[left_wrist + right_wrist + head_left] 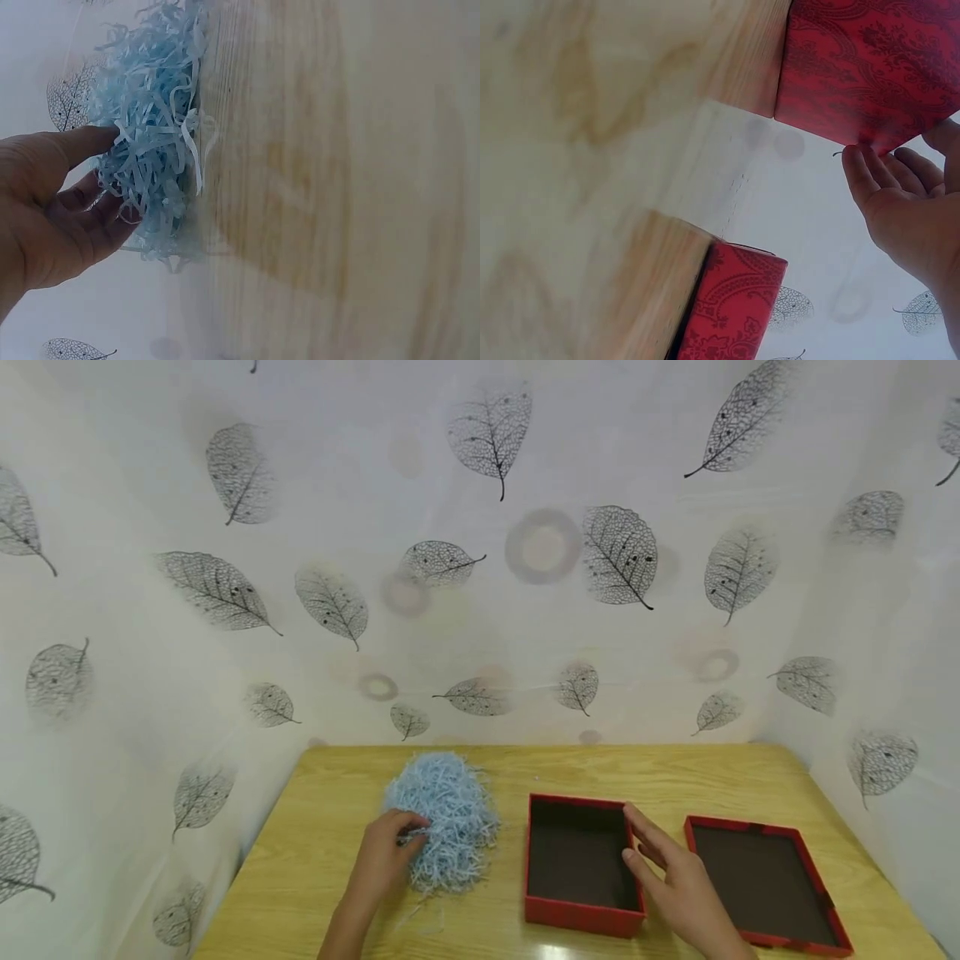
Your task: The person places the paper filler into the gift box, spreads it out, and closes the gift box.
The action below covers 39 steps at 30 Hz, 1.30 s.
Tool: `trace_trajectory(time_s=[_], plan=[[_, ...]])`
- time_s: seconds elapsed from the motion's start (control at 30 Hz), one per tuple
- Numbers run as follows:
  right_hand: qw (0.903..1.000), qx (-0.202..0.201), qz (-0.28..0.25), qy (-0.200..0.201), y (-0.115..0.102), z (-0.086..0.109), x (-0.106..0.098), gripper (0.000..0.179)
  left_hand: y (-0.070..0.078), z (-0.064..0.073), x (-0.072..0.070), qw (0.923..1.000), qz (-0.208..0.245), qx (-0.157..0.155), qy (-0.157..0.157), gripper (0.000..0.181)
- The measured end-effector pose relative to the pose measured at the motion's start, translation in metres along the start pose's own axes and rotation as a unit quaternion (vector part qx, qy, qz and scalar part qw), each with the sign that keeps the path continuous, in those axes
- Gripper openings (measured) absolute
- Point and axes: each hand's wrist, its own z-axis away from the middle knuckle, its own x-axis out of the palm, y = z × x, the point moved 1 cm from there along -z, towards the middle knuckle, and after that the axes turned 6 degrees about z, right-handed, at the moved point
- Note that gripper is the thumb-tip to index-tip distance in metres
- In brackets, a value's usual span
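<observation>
A heap of pale blue shredded paper (450, 818) lies on the table at the left of the head view. My left hand (387, 852) is at its near left side, thumb and fingers curled about some strands. The left wrist view shows the thumb on one side of the shredded paper (154, 142) and fingers among the strands. An uncovered red box (585, 920) with a dark inside stands right of the heap. My right hand (678, 881) rests on its right edge, index finger and thumb at the rim. Its fingers touch the patterned outer wall in the right wrist view.
A red lid (765, 881) with a dark inside lies upturned to the right of the box. The wooden table (337, 785) is ringed by pale cloth (480, 635) with leaf prints. A few loose strands lie near the heap.
</observation>
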Motion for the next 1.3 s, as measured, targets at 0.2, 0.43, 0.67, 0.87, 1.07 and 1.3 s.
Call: trace_trajectory(time_s=[0.2,0.43,0.67,0.87,1.07,1.3], plan=[[0.9995,-0.008,0.0,-0.029,-0.002,-0.003,-0.002,0.064,0.009,-0.003,-0.01,0.9999,0.01,-0.011,0.005,0.018],[0.9972,0.009,0.006,-0.074,-0.004,-0.008,-0.011,0.066,0.045,-0.014,-0.04,0.9997,0.011,0.013,0.014,0.016],[0.9975,0.003,0.013,-0.07,-0.004,-0.007,-0.014,0.066,0.073,-0.026,-0.071,0.998,0.003,0.057,0.026,0.017],[0.9971,0.005,0.017,-0.074,-0.003,-0.006,-0.013,0.066,0.089,-0.035,-0.095,0.9956,-0.001,0.081,0.047,0.015],[0.9969,0.008,0.019,-0.076,-0.002,-0.005,-0.012,0.066,0.109,-0.044,-0.109,0.9911,0.008,0.117,0.064,0.017],[0.9972,0.003,0.018,-0.073,-0.004,-0.004,-0.013,0.066,0.149,-0.062,-0.125,0.9795,0.002,0.183,0.084,0.017]])
